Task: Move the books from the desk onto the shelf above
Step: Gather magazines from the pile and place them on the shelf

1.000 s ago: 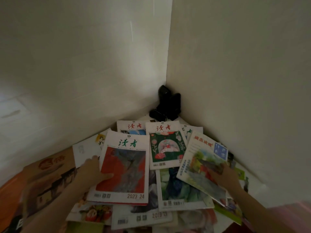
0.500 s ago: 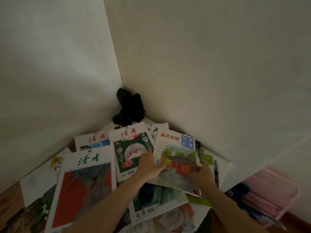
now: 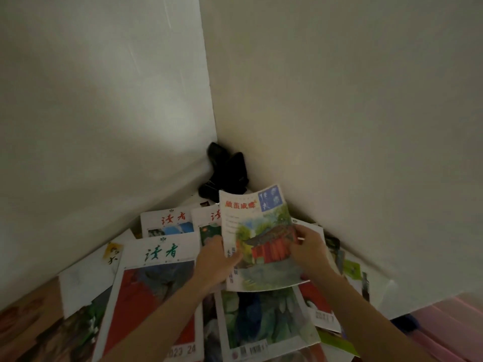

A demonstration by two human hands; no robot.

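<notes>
Lifting now: both hands' fingers [image 3: 232,257] clamp red-pavilion magazine [image 3: 261,239], raised off pile [image 3: 156,296].

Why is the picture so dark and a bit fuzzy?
Head view: the room is dim, so the black thing in the corner shows no detail; the left hand and right hand look soft, while the magazine they hold stays readable.

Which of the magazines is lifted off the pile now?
The magazine with the red building painting, held by the left hand and right hand; the others lie flat.
</notes>
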